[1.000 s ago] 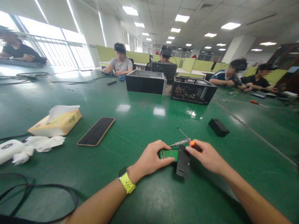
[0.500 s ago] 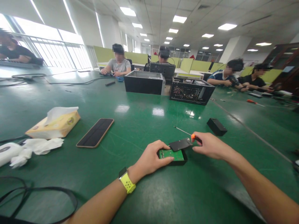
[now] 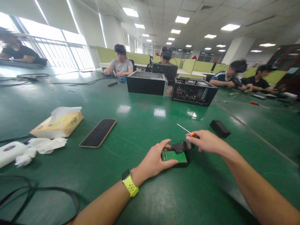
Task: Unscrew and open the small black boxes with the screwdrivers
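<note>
My left hand point(image 3: 154, 160) grips a small black case with a green circuit board point(image 3: 176, 156) showing in it, holding it down on the green table point(image 3: 140, 125). My right hand point(image 3: 206, 141) holds a thin screwdriver point(image 3: 187, 131) with an orange collar, its shaft pointing up and left. The same hand's fingers also pinch a flat black cover plate point(image 3: 183, 146), which is tilted over the far edge of the case.
A phone point(image 3: 98, 132) lies face down to the left, beside a tissue box point(image 3: 57, 123) and crumpled tissues point(image 3: 39, 147). A small black box point(image 3: 219, 128) sits to the right. Two computer cases point(image 3: 173, 86) stand further back. A black cable point(image 3: 37, 197) loops at lower left. Other people sit around the table.
My right hand lifted the black cover plate from beside the case and swung it up over the case's far edge. My left hand stayed on the case.
</note>
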`<state>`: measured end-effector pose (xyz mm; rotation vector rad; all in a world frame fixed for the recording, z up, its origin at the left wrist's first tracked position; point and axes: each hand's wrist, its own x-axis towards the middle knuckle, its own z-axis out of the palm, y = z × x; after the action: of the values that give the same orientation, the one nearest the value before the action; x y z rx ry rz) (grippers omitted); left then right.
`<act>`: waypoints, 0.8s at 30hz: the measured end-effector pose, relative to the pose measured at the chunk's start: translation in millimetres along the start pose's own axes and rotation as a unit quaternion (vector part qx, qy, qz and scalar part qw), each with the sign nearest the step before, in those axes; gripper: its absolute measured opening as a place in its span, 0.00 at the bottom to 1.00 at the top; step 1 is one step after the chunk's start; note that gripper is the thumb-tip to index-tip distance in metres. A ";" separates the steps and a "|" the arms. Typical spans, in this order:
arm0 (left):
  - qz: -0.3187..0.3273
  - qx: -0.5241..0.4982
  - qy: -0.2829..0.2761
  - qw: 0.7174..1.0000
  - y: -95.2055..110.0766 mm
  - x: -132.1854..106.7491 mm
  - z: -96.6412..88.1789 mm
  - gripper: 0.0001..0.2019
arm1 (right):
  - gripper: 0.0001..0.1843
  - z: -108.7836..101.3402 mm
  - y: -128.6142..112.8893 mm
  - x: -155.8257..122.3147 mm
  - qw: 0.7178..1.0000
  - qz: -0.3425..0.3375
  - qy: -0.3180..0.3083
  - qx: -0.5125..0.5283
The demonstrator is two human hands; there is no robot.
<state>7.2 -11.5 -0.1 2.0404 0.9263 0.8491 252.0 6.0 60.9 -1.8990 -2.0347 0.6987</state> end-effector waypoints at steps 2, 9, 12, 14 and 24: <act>0.024 0.007 0.006 1.000 -0.3 0.4 0.2 0.32 | 0.21 3.1 1.8 1.6 0.999 -0.004 -0.020 0.027; 0.006 -0.006 0.038 0.999 -4.8 1.5 1.8 0.36 | 0.21 18.2 -24.9 20.9 0.976 -0.129 -0.034 0.173; -0.029 0.012 0.051 0.998 -6.0 0.5 3.4 0.49 | 0.19 24.9 -40.2 26.6 0.958 -0.172 -0.033 0.227; -0.041 0.050 0.044 0.997 -4.8 -0.7 4.1 0.50 | 0.18 29.9 -47.6 29.0 0.949 -0.194 -0.019 0.248; -0.032 0.178 0.029 0.983 3.1 -1.5 4.4 0.21 | 0.25 43.0 -52.7 30.1 0.989 -0.101 0.103 -0.023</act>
<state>10.8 -15.7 -0.3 2.2809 1.2435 0.7523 181.9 27.5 47.9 -1.6783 -2.0864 0.3921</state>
